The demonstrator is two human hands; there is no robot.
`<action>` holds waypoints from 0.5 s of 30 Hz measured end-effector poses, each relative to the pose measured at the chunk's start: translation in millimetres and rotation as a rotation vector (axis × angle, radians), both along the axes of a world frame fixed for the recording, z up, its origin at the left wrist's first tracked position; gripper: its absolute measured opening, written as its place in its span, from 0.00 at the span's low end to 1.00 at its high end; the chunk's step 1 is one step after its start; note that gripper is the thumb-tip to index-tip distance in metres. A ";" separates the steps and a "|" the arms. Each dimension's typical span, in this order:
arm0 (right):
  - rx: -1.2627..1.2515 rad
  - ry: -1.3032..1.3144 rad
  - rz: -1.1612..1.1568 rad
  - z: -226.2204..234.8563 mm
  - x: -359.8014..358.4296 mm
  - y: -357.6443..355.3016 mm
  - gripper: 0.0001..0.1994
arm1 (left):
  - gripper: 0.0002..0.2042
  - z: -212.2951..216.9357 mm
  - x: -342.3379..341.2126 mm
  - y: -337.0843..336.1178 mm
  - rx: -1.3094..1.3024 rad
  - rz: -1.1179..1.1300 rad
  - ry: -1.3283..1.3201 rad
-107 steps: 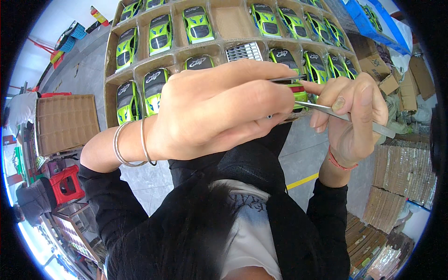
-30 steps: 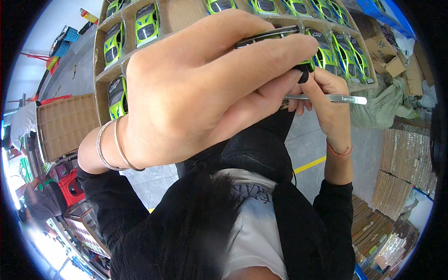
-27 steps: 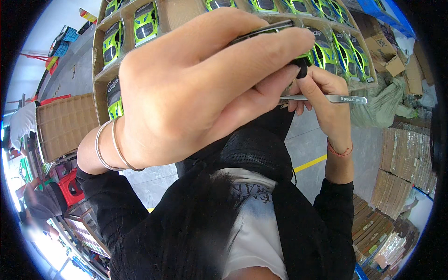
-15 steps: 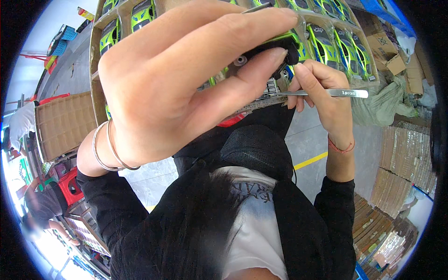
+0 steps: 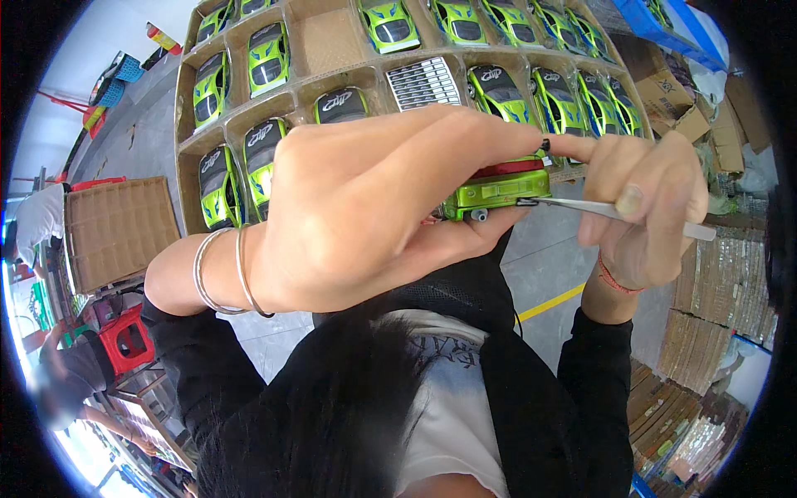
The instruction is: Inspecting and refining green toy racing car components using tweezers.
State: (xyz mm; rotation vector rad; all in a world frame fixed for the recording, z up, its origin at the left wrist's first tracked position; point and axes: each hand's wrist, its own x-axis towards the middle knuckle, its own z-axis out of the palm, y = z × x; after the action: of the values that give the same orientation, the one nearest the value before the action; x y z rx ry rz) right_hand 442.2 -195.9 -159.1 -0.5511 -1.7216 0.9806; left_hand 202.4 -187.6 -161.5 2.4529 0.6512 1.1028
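Note:
My left hand (image 5: pixel 357 191) grips a green toy car (image 5: pixel 498 192) above the near edge of a tray. The car's rear end, with a dark red strip, points toward my right hand, and the fingers cover much of its body. My right hand (image 5: pixel 647 195) pinches metal tweezers (image 5: pixel 581 206). The tweezer tips meet the car's rear bumper, where a small dark piece shows between them and the green surface. My right index finger reaches to the top of the car. Beyond the hands, a sheet of silver-and-black stickers (image 5: pixel 422 83) lies on the tray.
The divided cardboard tray (image 5: pixel 328 41) holds several green toy cars (image 5: pixel 267 60) in its compartments. At the right are stacks of flattened cardboard (image 5: pixel 718 266) and an open carton (image 5: pixel 677 100). A red stool (image 5: pixel 126 334) and another person (image 5: pixel 70 365) are at the left.
The car has turned so its green rear now faces right. My right hand has moved right, with the tweezer tips now against the bumper. More of the tray and the sticker sheet show.

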 end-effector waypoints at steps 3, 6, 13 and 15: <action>0.015 -0.093 -0.008 2.7 -2.5 -2.5 0.17 | 0.24 1.5 -1.9 -4.0 0.015 0.016 0.008; 0.013 -0.080 -0.023 2.5 -5.0 -4.2 0.18 | 0.23 1.4 -2.6 -6.2 0.000 0.002 -0.016; -0.014 -0.077 -0.051 2.6 -9.2 -6.2 0.18 | 0.23 -0.6 -5.0 -7.9 0.023 -0.010 -0.014; -0.003 -0.081 -0.047 2.3 -9.2 -5.6 0.18 | 0.23 -0.8 -5.6 -8.5 0.015 -0.008 -0.015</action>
State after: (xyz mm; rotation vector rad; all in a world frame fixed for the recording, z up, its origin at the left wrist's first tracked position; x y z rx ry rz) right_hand 433.0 -201.5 -156.8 -0.6380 -1.7711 0.9392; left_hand 196.8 -196.1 -162.3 2.4551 0.6306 1.1258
